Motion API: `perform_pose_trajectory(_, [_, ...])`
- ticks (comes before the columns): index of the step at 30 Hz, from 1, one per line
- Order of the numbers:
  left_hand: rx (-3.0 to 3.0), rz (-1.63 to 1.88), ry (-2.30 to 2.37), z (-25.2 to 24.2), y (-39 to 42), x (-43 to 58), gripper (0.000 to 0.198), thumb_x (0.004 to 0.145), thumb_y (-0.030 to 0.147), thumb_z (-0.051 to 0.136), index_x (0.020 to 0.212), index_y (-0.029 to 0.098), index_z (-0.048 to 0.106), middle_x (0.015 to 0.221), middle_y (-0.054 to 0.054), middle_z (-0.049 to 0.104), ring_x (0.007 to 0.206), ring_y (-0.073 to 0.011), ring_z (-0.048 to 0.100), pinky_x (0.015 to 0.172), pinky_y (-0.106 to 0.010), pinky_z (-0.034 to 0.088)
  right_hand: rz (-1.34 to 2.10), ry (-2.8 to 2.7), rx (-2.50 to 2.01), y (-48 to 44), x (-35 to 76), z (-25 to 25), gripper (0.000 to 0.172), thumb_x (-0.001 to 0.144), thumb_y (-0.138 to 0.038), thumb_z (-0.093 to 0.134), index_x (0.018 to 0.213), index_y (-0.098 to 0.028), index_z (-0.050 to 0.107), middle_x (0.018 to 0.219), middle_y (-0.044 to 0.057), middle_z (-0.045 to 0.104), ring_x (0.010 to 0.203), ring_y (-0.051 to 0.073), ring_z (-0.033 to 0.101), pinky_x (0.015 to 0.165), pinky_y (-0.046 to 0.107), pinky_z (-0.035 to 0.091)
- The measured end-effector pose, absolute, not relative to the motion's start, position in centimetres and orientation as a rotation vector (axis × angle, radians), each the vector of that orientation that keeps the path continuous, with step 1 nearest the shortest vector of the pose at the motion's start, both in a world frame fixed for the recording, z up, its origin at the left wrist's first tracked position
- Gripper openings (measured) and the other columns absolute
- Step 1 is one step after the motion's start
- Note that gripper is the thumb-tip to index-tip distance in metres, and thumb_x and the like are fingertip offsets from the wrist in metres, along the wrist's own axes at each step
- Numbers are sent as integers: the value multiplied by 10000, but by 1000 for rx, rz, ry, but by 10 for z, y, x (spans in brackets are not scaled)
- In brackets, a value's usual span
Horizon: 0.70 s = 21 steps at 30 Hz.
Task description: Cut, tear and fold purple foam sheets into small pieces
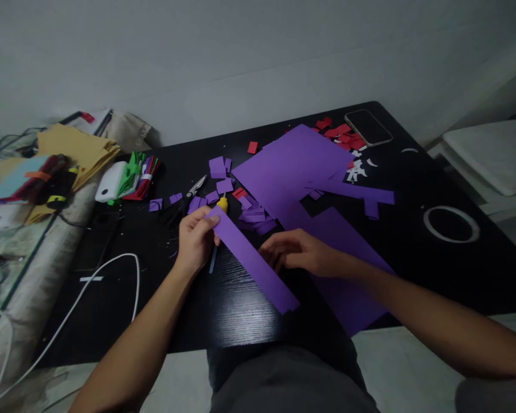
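Note:
A long strip of purple paper (255,261) slants down to the right above the black table. My left hand (198,238) is closed on its upper end, with the thumb pressed on top. My right hand (303,251) is beside the strip's right edge, fingers loosely curved and the thumb apart; I cannot tell whether the fingertips touch the paper. Just beyond my left hand are a yellow-capped tool (222,204), partly covered, and scissors (196,186) with dark handles. Larger purple sheets (294,160) lie beyond and under my right forearm.
Small purple pieces (253,213) and red pieces (344,135) are scattered over the table (245,327). A phone (368,127) lies at the back right, a roll of tape (451,223) at the right. Bundled pipe cleaners (133,178) and a white cable (107,264) are on the left.

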<state>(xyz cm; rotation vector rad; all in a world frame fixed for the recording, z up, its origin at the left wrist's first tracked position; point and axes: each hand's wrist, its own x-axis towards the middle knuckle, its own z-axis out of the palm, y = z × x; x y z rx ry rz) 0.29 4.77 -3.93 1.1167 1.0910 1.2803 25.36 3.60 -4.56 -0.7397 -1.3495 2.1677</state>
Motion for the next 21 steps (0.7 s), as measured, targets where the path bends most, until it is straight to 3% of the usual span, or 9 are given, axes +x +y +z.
perform_pose_trajectory(3, [1338, 988, 1064, -39, 41, 10, 256, 851, 304, 737, 660, 158, 651, 496, 7, 616, 428, -88, 514, 484, -209, 406, 2018, -1316, -802, 34, 249, -48, 266, 808, -219, 708, 1067, -158, 715, 928, 52, 748, 839, 178, 710, 772, 335, 582])
perform_pose_trajectory(7, [1386, 777, 1005, -38, 33, 26, 326, 871, 400, 759, 690, 159, 635, 533, 13, 625, 454, -95, 547, 500, -214, 454, 1818, -1277, -970, 32, 245, -51, 306, 796, -288, 808, 1047, -193, 662, 907, 14, 729, 817, 148, 690, 781, 300, 557])
perform_pose_trajectory(13, [1312, 743, 938, -40, 33, 29, 353, 865, 471, 776, 763, 155, 657, 612, -8, 675, 494, -110, 603, 529, -232, 510, 1781, -1241, -998, 34, 245, -50, 242, 772, -274, 829, 908, -209, 638, 816, -24, 695, 757, 121, 653, 710, 257, 524])
perform_pose_trajectory(21, [1278, 774, 874, -43, 34, 29, 378, 855, 515, 780, 817, 160, 654, 624, -5, 653, 524, -113, 591, 532, -231, 504, 1927, -1180, -955, 36, 244, -52, 249, 770, -297, 841, 921, -183, 679, 834, -4, 728, 769, 130, 681, 730, 279, 577])
